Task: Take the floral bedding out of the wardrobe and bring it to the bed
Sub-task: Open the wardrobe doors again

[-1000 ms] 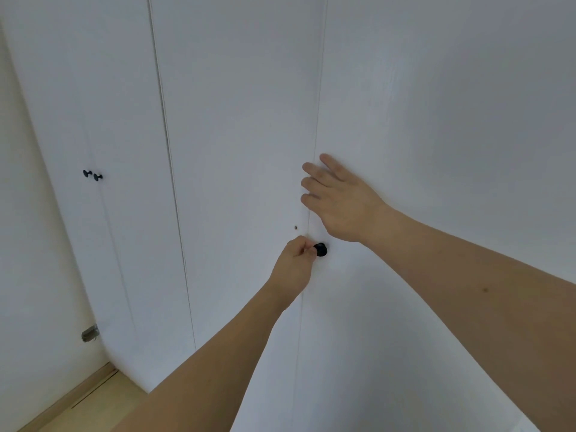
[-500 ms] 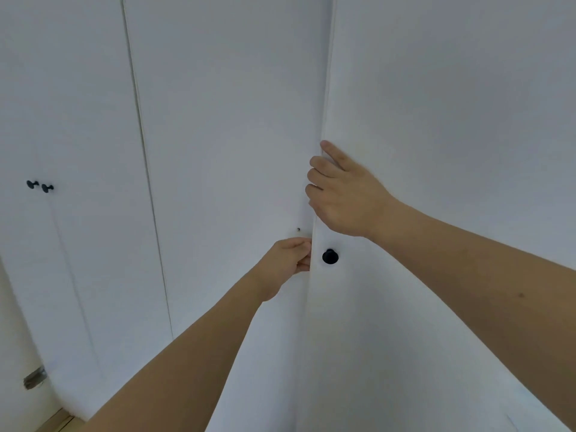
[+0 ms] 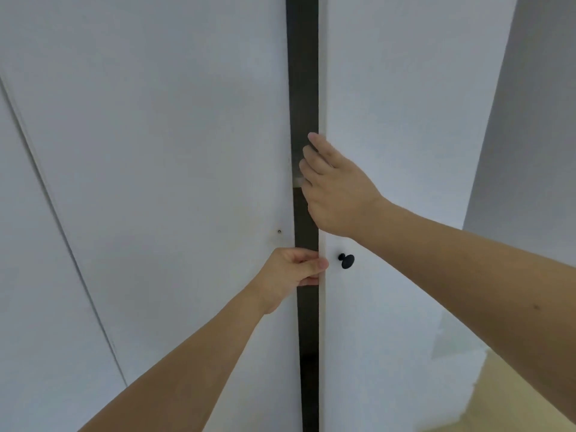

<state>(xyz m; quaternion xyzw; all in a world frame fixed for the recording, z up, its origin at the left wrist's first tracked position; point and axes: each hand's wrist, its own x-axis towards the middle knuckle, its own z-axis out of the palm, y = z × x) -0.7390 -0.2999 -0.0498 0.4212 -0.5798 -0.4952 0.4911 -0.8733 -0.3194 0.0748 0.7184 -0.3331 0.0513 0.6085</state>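
Note:
The white wardrobe's right door (image 3: 405, 126) stands slightly ajar, leaving a narrow dark gap (image 3: 304, 73) beside the left door (image 3: 171, 135). My left hand (image 3: 290, 274) pinches the right door's edge just left of its black knob (image 3: 346, 261), thumb on the front and fingers in the gap. Higher up, my right hand (image 3: 336, 188) lies on the same door with its fingertips hooked around the edge. Only a pale shelf edge (image 3: 297, 181) shows inside the gap. The floral bedding is not in view.
Further white wardrobe panels (image 3: 37, 244) run off to the left. A white wall (image 3: 536, 120) stands at the right behind the opened door. Wooden floor (image 3: 514, 388) shows at the lower right.
My left hand has let go of the knob and taken the door's edge. The right door has swung outward, widening the crack into a dark gap. The view has shifted right.

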